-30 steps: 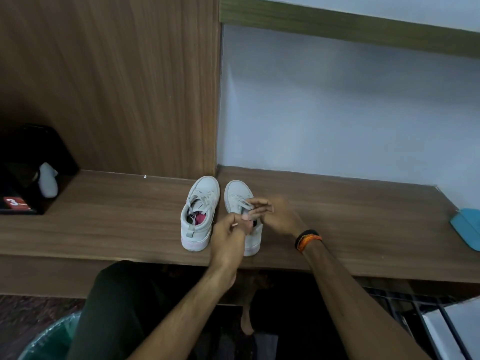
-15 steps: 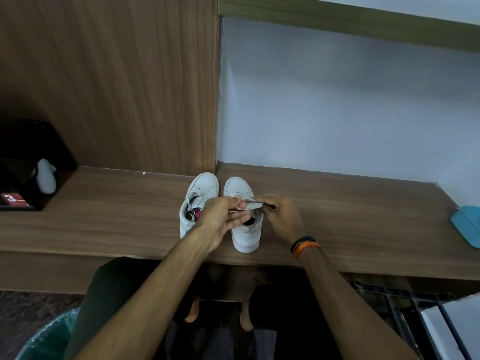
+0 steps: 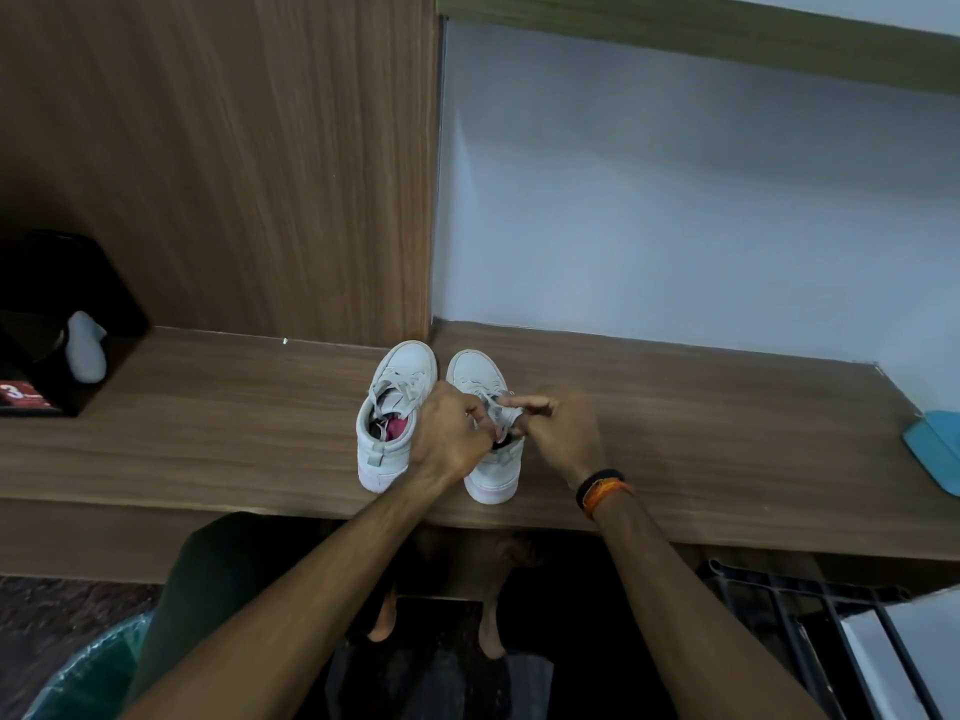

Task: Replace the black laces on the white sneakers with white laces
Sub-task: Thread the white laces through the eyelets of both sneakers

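Observation:
Two white sneakers stand side by side on the wooden desk [image 3: 208, 449], toes pointing away from me. The left sneaker [image 3: 392, 413] carries white laces and shows a pink inside. Over the tongue of the right sneaker [image 3: 491, 470] both my hands work on a white lace [image 3: 493, 405]. My left hand [image 3: 452, 439] is curled and pinches the lace from the left. My right hand [image 3: 558, 433] pinches it from the right, forefinger stretched toward the left. A dark patch shows at the shoe's opening under my fingers.
A black box [image 3: 47, 324] with a white object [image 3: 85, 348] stands at the far left of the desk. A blue flat thing [image 3: 935, 449] lies at the right edge. A wooden panel and a pale wall rise behind. Under the desk are my bare feet, a bin [image 3: 83, 678] and a black rack [image 3: 810, 631].
My left hand has moved up from the heel of the right sneaker to its lacing. Both hands have closed in on the lace over the tongue.

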